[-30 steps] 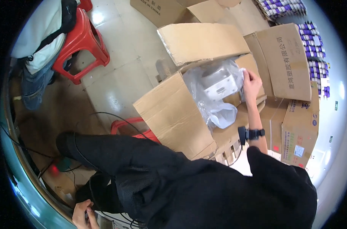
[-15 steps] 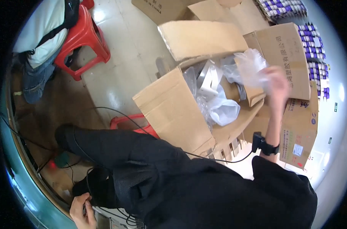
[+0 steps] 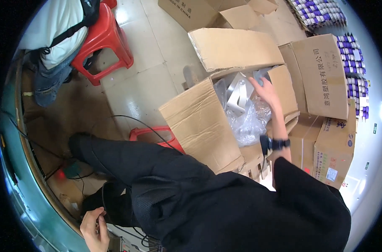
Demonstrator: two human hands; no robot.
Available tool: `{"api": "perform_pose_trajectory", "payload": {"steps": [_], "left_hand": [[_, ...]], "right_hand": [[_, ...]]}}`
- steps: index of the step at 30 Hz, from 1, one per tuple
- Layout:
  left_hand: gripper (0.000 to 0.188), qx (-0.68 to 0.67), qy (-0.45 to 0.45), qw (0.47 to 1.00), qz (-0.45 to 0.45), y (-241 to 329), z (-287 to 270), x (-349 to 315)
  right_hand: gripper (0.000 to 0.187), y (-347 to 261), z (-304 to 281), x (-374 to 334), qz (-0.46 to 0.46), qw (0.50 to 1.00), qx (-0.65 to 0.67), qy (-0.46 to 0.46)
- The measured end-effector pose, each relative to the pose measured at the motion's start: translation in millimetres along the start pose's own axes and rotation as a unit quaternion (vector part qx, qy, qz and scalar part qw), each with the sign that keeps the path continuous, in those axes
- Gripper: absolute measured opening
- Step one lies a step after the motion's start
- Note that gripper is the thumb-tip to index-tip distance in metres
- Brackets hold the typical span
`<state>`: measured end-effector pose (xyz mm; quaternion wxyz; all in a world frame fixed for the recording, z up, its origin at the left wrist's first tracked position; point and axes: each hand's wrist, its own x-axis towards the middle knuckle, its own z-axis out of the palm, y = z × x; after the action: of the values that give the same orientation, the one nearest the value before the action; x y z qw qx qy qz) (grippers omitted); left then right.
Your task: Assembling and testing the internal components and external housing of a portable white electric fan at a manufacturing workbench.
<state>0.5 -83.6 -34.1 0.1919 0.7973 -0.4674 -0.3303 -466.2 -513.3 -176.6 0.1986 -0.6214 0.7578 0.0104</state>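
Observation:
My right hand (image 3: 266,93) reaches into an open cardboard box (image 3: 199,126) with its fingers apart. Its fingertips are beside a shiny white or metallic bracket-like part (image 3: 238,95) that has a slot; whether they touch it I cannot tell. Clear plastic bags (image 3: 247,126) lie crumpled in the box around the part and below the hand. At the lower left, next to the bench edge, my left hand (image 3: 95,230) is closed, its fingers curled around something small and dark that I cannot make out.
Cardboard cartons (image 3: 325,77) stand to the right of the open box. Red plastic stools (image 3: 109,46) are at the upper left and under the box flap. A person in jeans (image 3: 52,80) sits there. A black cable (image 3: 144,131) crosses the floor. Purple-and-white stacks (image 3: 352,56) stand far right.
My right hand has let go of a clear plastic bag it held up at the box's right side and moved left and down into the box. My left hand stays nearly in place.

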Motion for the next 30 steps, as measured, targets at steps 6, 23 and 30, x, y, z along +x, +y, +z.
{"api": "perform_pose_trajectory", "payload": {"steps": [6,23,30], "left_hand": [[0.015,0.003,0.026,1.0,-0.009,15,-7,-15],[0.017,-0.073,0.128,0.971,0.189,-28,-7,-33],[0.081,-0.221,0.254,0.925,0.174,6,-72,-56]], "right_hand": [[0.129,-33,87,15,0.059,0.988,-0.144,-0.018],[0.076,-370,202,-146,-0.419,0.663,0.295,-0.546],[0.085,-398,141,-223,-0.479,0.564,0.392,-0.547]]}}
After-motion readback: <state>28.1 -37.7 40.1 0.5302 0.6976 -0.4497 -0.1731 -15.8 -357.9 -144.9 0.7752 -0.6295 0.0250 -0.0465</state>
